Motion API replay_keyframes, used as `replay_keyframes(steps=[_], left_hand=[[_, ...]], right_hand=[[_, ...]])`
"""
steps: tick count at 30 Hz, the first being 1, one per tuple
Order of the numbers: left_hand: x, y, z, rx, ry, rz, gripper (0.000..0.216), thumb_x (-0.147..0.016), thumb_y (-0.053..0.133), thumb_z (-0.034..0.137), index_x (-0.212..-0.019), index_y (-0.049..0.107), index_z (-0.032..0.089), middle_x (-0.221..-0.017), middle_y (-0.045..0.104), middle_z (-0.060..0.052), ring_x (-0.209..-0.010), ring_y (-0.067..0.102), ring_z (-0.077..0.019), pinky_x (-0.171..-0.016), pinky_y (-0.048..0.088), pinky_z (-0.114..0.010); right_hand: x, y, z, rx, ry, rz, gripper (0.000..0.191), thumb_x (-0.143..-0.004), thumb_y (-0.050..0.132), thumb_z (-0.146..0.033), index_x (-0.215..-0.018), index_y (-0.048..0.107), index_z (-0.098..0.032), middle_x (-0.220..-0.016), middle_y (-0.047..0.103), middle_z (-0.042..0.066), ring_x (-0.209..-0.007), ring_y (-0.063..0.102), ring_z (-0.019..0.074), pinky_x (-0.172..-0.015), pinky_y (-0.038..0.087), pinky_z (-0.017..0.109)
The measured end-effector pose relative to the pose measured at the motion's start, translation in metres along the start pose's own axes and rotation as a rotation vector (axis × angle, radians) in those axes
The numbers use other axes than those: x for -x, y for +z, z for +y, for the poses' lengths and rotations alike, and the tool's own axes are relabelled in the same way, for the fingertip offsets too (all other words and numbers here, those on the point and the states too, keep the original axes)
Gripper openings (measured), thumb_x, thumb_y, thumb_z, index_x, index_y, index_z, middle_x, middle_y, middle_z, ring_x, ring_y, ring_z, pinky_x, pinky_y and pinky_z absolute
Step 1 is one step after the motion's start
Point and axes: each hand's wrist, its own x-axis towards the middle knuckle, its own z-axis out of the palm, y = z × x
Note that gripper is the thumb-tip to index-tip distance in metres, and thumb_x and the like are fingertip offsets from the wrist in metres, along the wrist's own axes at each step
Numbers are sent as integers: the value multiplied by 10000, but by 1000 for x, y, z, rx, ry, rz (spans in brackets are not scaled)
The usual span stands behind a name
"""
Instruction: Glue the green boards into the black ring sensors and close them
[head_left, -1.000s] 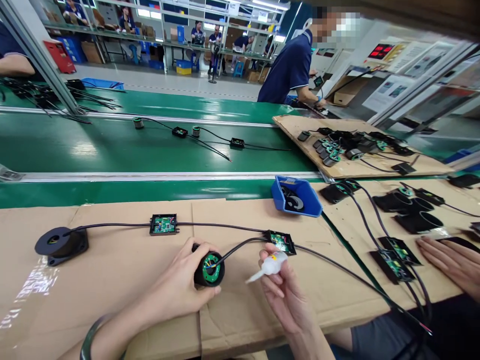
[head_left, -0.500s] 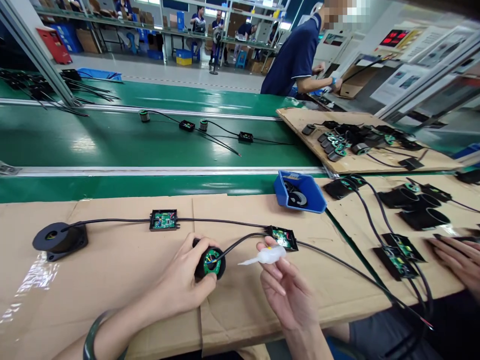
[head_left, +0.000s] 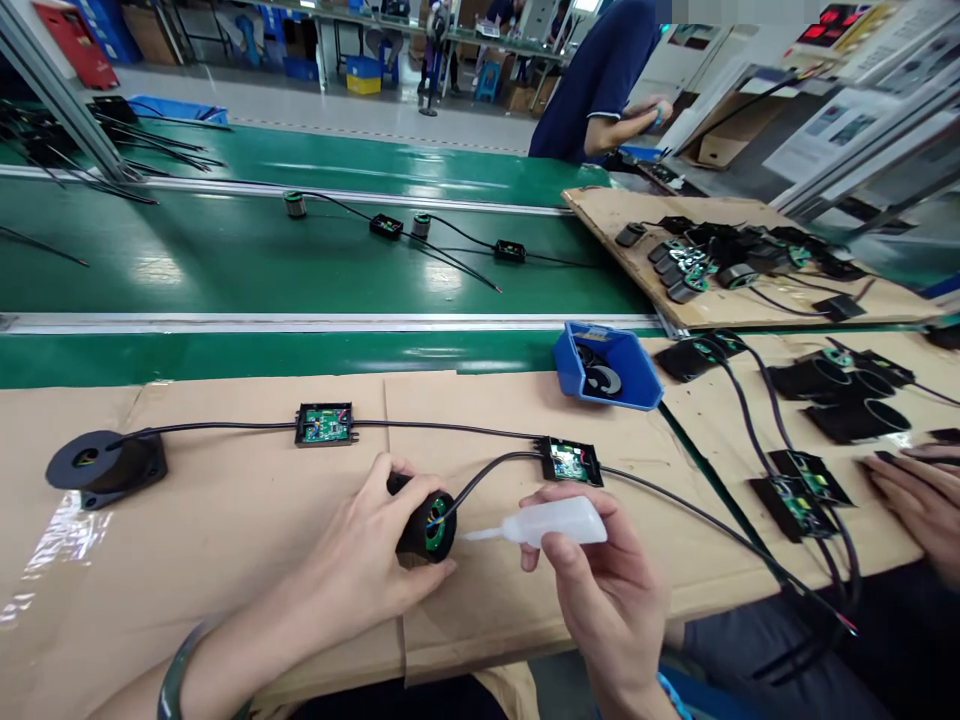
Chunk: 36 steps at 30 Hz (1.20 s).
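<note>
My left hand grips a black cylindrical housing, tilted so its open end with a green circuit board and thin coloured wires faces right. A black cable runs from that end to a small black box with an exposed circuit board. Between the thumb and fingers of my right hand is a translucent white squeeze bottle. Its thin nozzle points left, close to the housing's open end but apart from it. Further left, a black flanged round housing is wired to another open box.
A blue bin holding dark parts and rings stands behind my right hand. Another person's hand rests at the right, near wired boxes. A green conveyor and a board with motor parts lie beyond.
The bottle has turned more side-on, with my right thumb now over its near side. The housing in my left hand has rotated so its open end faces further right. The view has shifted slightly.
</note>
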Motion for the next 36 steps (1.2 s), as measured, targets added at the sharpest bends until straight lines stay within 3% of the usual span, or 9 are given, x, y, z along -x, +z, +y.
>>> replay_keyframes(steps=[7,14,25,36], left_hand=[[0,0,-1,-17,19,-2,442,-763,686,271,-1188,566,288,-1144,448,-72,-948,588,-246,-796,542,-396],[0,0,2,-27,30,-2,394,-776,664,242,-1157,577,290,-1121,451,-70,-966,585,-242,-769,547,-365],[1,0,1,-32,-2,-10,420,-774,689,266,-1174,570,320,-1127,448,-54,-853,600,-212,-744,562,-386],[0,0,1,-29,-10,-17,440,-762,703,264,-1177,570,327,-1136,436,-51,-880,604,-220,-773,571,-419]], right_hand=[[-1,4,-12,352,-266,-105,204,-874,678,-276,-1073,635,-253,-849,671,44,-730,643,200,-566,509,283],[-8,13,-26,522,-383,-164,154,-901,620,-251,-1051,587,-252,-774,681,27,-577,606,172,-486,473,281],[-13,17,-33,560,-524,-199,131,-913,592,-190,-1042,572,-178,-779,668,38,-584,609,149,-486,484,252],[-15,18,-35,574,-552,-214,138,-894,607,-159,-1032,590,-160,-796,683,47,-619,631,151,-512,501,251]])
